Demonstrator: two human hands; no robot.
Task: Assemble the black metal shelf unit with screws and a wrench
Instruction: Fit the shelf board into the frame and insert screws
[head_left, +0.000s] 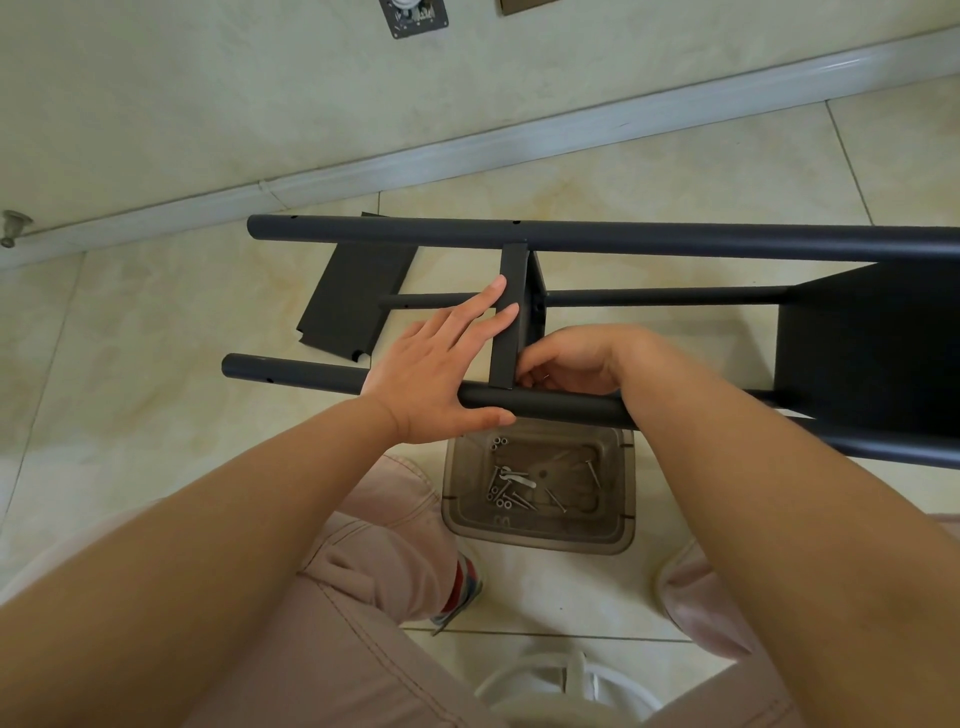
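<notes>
Across the middle of the frame the shelf unit (623, 244) is lying on its side on the floor, partly built: one shelf panel (872, 343) is sitting between the poles at the right edge, and a second, middle panel (511, 312) is standing edge-on between the upper and lower poles. The left hand (436, 364) is resting open, fingers flat on that panel and thumb under the lower pole (545, 405). The right hand (576, 358) is curling its grip at the panel's lower corner, seemingly pinching a small screw, though that is too small to confirm. A third panel (353, 296) is lying loose at centre left, so fitting it looks to be left. Below centre, a clear tray (618, 535) is holding spare screws (501, 491); no wrench is clearly showing. The right forearm is crossing over the lower pole, hiding part of it.
</notes>
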